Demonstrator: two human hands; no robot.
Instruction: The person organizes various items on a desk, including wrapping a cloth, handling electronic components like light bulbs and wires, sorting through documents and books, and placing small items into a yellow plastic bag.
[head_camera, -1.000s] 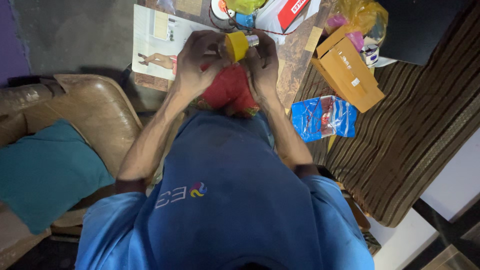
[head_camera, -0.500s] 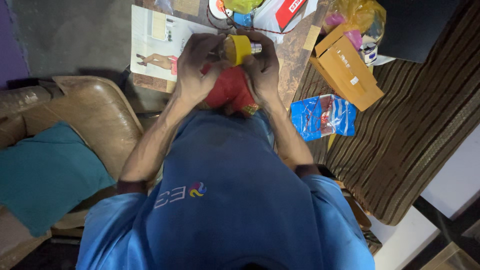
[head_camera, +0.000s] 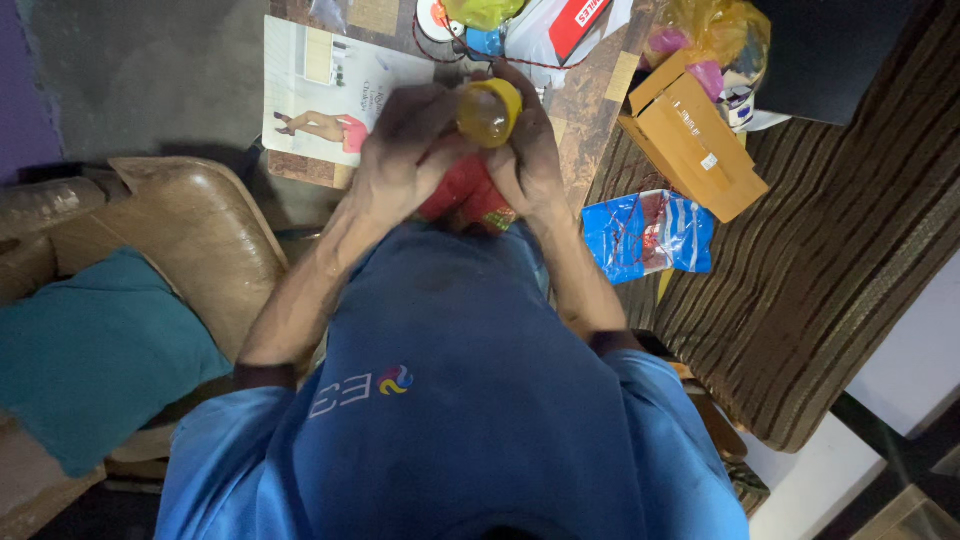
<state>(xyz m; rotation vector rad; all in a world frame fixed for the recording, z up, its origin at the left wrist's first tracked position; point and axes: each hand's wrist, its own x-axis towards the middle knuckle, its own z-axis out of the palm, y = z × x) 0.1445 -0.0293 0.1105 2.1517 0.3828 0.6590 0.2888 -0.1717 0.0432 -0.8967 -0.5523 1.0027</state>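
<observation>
Room: seen from above, a cluttered wooden table (head_camera: 590, 100) is flanked by a tan leather armchair (head_camera: 190, 240) with a teal cushion (head_camera: 90, 360) on one side and a brown striped sofa (head_camera: 830, 250) on the other.
Left hand: the left hand (head_camera: 400, 160) is curled over a red object (head_camera: 465, 190), with its fingers closed against the side of a small yellow cup-shaped piece (head_camera: 488, 110).
Right hand: the right hand (head_camera: 535, 160) is closed on the yellow cup-shaped piece from the other side, so the piece is pinched between both hands.
Held things: the yellow piece is held above the table edge, just over the red object, which is pressed between the palms near the person's lap; whether the two are joined cannot be told.
Change: compared with a second ago, the yellow piece is turned so that its rounded, glossy face is shown toward the camera, where a flatter side was seen before; the hands are kept in nearly the same place.
Meaning: the piece is judged to be rotated or worked in the fingers rather than set down.
Table: an open magazine (head_camera: 330, 90), a cardboard box (head_camera: 695, 145) and a yellow plastic bag (head_camera: 720, 35) are seen beyond the hands.
Sofa: a blue plastic packet (head_camera: 650, 235) is laid on the sofa's edge, well apart from the hands.
</observation>
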